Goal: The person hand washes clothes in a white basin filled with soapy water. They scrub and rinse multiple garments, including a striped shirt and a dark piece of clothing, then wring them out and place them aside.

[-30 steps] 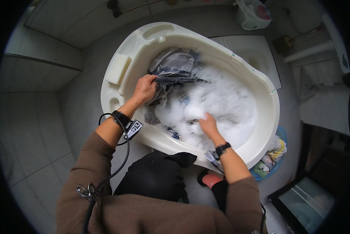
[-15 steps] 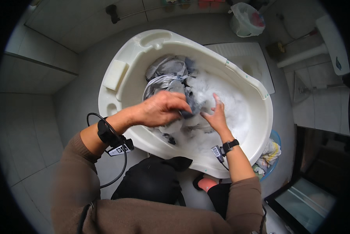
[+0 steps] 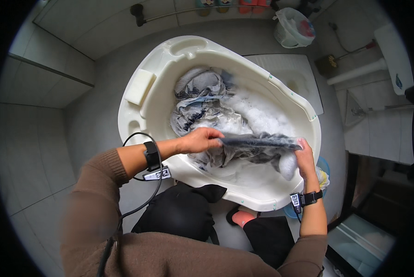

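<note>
"Down at the lower edge, what shows of the person?"

"Brown sleeves (image 3: pixel 96 194), the right one partly cut off by the frame, and dark trousers (image 3: pixel 177 214). A black cable (image 3: pixel 149 200) loops past the left wrist; its lower run is lost against the sleeve."

"And the hands?"

"The left hand (image 3: pixel 201 140) has thumb and fingers pinched on one end of a dark grey cloth (image 3: pixel 257 141). The right hand (image 3: pixel 306 157) is clamped on the other end, with some fingers hidden behind it."

"Where is the cloth?"

"Stretched between them above the near half of the cream tub (image 3: pixel 126 106). Its upper edge is a taut band; the rest hangs crumpled, and I can't tell where it ends among the wet fabric and suds."

"Past it?"

"White foam (image 3: pixel 257 113) covers whatever lies under it. Left of that sits a heap of grey laundry (image 3: pixel 200 83), its separate pieces hard to tell apart."

"Further out?"

"A blue basin (image 3: pixel 323 164), mostly hidden by tub and right arm. Farther off, a bin (image 3: pixel 290 37) with blurred contents, and coral slippers (image 3: pixel 253 5) clipped by the top edge."
</note>
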The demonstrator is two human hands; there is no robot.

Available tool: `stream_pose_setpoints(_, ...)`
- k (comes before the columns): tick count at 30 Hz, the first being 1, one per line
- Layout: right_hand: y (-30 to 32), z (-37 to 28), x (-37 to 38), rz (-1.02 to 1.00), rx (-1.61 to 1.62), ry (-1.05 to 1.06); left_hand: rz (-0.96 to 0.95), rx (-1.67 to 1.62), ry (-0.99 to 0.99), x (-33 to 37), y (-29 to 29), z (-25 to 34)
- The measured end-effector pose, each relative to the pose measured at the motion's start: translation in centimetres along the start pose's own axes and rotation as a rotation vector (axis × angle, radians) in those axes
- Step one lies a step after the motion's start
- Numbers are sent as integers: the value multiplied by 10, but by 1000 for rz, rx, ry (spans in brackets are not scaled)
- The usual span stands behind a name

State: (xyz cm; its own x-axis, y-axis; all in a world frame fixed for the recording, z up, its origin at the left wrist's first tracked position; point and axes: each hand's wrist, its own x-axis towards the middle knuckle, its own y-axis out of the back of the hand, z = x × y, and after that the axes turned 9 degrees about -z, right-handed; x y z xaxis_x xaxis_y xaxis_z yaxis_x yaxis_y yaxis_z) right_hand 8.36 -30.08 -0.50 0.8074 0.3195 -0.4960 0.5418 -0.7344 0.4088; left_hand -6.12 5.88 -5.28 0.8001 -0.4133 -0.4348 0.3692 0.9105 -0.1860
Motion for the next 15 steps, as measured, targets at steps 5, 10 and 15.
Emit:
stream_pose_setpoints(5,21,51,12,20,-290,-79,317,164,-195,78,30,-16)
stream_pose_setpoints(10,5,131,56,258,-525,-260,337,785,2,112,76,-30)
stream_pose_setpoints(15,-73,130,78,232,-564,-375,48,899,22,95,53,-67)
